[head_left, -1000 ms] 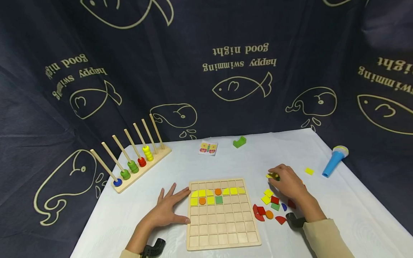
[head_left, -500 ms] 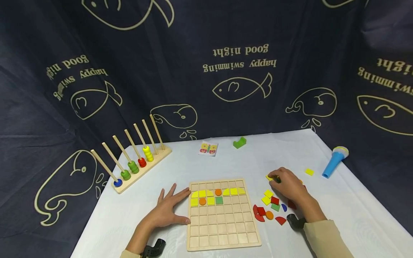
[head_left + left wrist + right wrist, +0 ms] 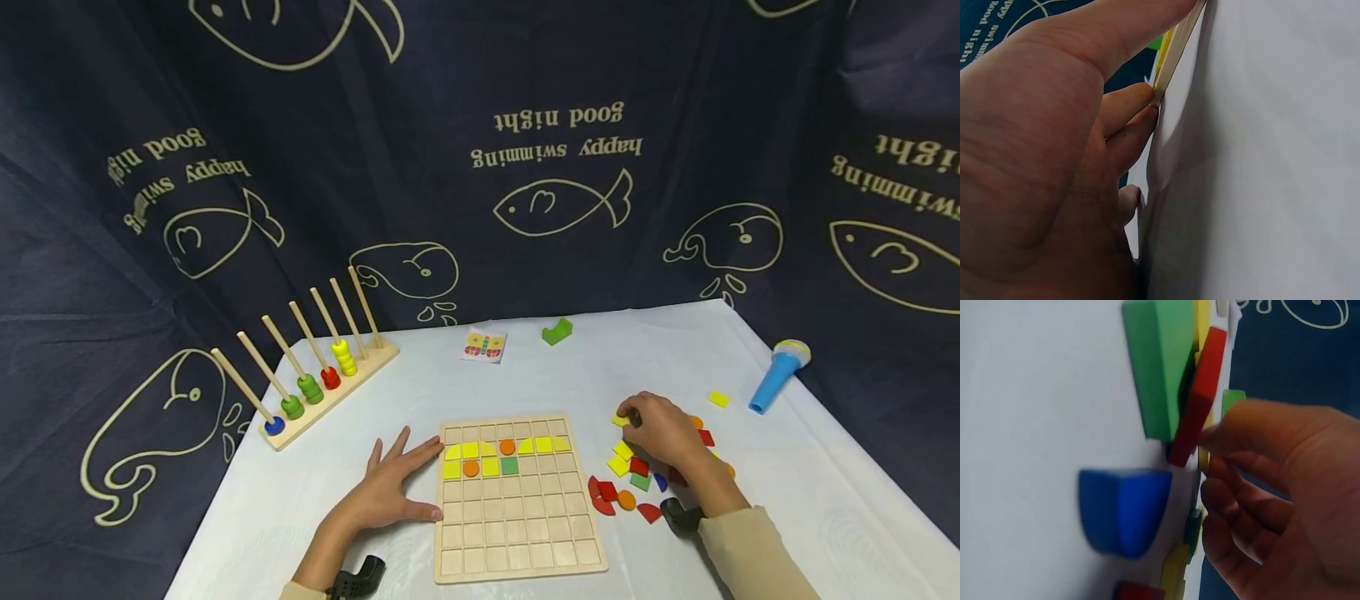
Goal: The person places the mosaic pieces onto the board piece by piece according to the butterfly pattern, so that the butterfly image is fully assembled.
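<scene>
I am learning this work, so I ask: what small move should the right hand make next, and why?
Probably, the right hand should bring the yellow piece at its fingertips to the board: the cell right of the board's green square is bare.

It's two hands (image 3: 390, 492), one board (image 3: 517, 508) carrying eleven pieces (image 3: 509, 466), one rack (image 3: 336, 394), seven pegs (image 3: 308, 333), one card (image 3: 483, 346), one microphone (image 3: 777, 379), one green block (image 3: 557, 333)!

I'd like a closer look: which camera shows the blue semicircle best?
The right wrist view: the blue semicircle appears large and whole there. The head view shows it small; the left wrist view doesn't show it.
</scene>
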`<state>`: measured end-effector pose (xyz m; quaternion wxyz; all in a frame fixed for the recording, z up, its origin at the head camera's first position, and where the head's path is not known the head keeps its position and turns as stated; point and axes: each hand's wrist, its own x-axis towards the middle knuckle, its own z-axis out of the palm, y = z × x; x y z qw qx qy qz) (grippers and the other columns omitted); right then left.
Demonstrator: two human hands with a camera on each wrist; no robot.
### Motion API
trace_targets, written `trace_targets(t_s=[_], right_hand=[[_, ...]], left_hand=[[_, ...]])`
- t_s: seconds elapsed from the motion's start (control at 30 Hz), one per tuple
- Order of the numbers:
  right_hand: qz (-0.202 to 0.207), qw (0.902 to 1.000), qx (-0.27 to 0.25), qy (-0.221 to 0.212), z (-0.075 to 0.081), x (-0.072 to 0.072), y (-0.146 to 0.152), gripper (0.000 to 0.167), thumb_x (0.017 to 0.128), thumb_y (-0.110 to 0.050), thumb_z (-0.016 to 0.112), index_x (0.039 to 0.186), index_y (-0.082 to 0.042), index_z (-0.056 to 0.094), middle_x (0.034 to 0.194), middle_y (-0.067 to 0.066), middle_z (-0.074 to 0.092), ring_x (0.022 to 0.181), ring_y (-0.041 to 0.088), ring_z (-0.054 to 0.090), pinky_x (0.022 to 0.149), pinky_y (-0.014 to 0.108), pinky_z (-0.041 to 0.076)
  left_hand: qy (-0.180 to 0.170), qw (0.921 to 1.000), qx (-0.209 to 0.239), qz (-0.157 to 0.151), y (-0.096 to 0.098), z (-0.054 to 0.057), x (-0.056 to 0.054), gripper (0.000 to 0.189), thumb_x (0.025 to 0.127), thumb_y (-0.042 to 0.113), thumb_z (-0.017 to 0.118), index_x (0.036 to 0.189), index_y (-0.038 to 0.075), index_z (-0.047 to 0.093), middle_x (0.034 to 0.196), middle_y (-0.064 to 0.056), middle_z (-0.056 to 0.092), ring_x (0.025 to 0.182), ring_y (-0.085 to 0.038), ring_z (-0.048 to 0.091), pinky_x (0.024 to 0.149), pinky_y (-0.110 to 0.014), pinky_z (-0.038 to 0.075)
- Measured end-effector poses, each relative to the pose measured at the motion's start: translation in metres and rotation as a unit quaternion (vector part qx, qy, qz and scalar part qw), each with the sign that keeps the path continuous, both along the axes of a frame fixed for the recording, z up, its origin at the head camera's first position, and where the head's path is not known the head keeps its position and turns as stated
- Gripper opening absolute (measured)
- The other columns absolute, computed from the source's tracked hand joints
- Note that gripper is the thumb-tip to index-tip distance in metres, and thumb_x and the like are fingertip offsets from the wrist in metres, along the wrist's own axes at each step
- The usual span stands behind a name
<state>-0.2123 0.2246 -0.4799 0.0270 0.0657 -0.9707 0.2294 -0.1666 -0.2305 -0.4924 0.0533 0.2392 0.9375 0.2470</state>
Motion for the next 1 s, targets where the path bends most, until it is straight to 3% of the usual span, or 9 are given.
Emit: trace_targets(t_s=[0.17, 0.4, 0.67, 1.0], right_hand=[[0.025, 0.9988, -0.025, -0.034, 0.002, 0.002, -0.005, 0.036, 0.074, -0.013, 0.074, 0.11, -0.008, 0.071, 0.092, 0.0, 0.06, 0.081, 0.02, 0.051, 0.075, 0.037, 0.049], [0.062, 0.9934, -0.076, -0.06, 0.011, 0.01, -0.022, 0.038, 0.074, -0.011, 0.075, 0.112, -0.012, 0.072, 0.092, -0.004, 0.059, 0.081, 0.017, 0.05, 0.069, 0.03, 0.048], [0.149, 0.9847, -0.086, -0.03, 0.013, 0.018, -0.049, 0.034, 0.074, -0.007, 0.071, 0.107, -0.013, 0.074, 0.09, -0.007, 0.06, 0.077, 0.013, 0.051, 0.063, 0.025, 0.046], [0.231, 0.9704, -0.072, 0.003, 0.014, 0.03, -0.081, 0.033, 0.076, -0.005, 0.069, 0.107, -0.013, 0.073, 0.097, -0.008, 0.062, 0.078, 0.011, 0.053, 0.069, 0.026, 0.046]], left_hand=[[-0.001, 1.0, 0.002, -0.001, 0.0, 0.0, 0.001, 0.103, 0.06, 0.07, 0.075, 0.147, 0.026, 0.043, 0.15, 0.009, 0.037, 0.144, -0.035, 0.004, 0.106, -0.065, -0.008], [0.001, 1.0, 0.003, -0.002, 0.001, 0.0, 0.001, 0.102, 0.061, 0.07, 0.075, 0.147, 0.026, 0.043, 0.15, 0.009, 0.037, 0.144, -0.035, 0.005, 0.106, -0.065, -0.008], [0.001, 1.0, 0.003, -0.002, 0.0, 0.0, 0.0, 0.102, 0.06, 0.07, 0.076, 0.147, 0.026, 0.043, 0.15, 0.009, 0.037, 0.144, -0.035, 0.005, 0.106, -0.065, -0.008], [0.005, 1.0, 0.003, -0.007, 0.0, 0.0, 0.0, 0.101, 0.062, 0.07, 0.075, 0.147, 0.025, 0.043, 0.15, 0.009, 0.037, 0.144, -0.036, 0.004, 0.106, -0.065, -0.008]])
